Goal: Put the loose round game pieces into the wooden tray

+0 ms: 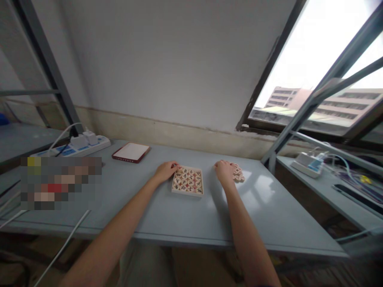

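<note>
A shallow, pale square box (187, 194) on the desk holds rows of round wooden Chinese chess pieces (191, 182) with dark characters. My left hand (166, 171) is at the box's far left corner, its bent fingers closed on the rim there. To the right of the box, my right hand (224, 170) is closed with its fingers curled down. Its fingertips are hidden from me, so whatever they hold cannot be made out. Loose chess pieces (239, 173) lie in a cluster just right of that hand, partly covered by it.
A red-edged box lid or tray with a white face (131, 152) lies at the back left of the grey desk (167, 217). Behind a blurred-out patch is a power strip (101, 142) with plugs and cables. Another strip (308, 164) and a phone (357, 196) are on the right-hand surface.
</note>
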The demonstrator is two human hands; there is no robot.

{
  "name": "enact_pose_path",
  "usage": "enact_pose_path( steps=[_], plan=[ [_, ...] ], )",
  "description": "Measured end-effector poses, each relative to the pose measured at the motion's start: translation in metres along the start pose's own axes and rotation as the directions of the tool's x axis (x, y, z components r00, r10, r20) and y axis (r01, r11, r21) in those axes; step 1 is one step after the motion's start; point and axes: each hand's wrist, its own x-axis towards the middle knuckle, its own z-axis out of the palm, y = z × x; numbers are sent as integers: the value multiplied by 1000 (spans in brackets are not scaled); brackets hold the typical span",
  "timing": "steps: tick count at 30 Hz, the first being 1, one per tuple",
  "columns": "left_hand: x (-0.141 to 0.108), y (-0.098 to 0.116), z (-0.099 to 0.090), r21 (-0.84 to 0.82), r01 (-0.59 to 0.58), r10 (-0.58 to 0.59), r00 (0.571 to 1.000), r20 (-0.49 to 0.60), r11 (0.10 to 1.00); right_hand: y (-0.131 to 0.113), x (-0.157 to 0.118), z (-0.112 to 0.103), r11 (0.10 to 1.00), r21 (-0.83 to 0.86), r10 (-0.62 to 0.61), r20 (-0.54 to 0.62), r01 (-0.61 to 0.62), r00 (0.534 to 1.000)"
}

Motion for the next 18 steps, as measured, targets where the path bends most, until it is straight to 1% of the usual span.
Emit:
enact_pose_path(
  steps=[3,5,7,9,12,14,16,18],
  plan=[
    [-1,-1,-1,-1,-21,21,1000,2,1000,-4,1,0,994,109,-4,11,3,1000],
    [-1,-1,-1,1,-29,29,1000,2,1000,-8,1,1,985,168,-34,-1,34,999],
    [-1,-2,-1,10,-25,25,1000,0,1000,-15,1,-1,970,226,-79,-60,90,995],
    [0,-2,-1,17,-18,18,1000,2,1000,-24,0,-4,951,276,-103,-144,140,984],
    [0,0,-1,15,-3,3,1000,6,1000,-35,-4,-8,952,262,-101,-224,160,969],
    [-1,1,-1,7,-9,8,1000,7,1000,-38,-7,-7,963,208,-129,-204,172,970],
    [-2,1,-1,3,-15,15,1000,14,1000,-36,-8,-2,963,178,-185,-113,203,976],
    [-4,0,-2,-2,-19,19,999,27,1000,-33,-8,4,955,200,-220,-24,220,975]
  ],
)
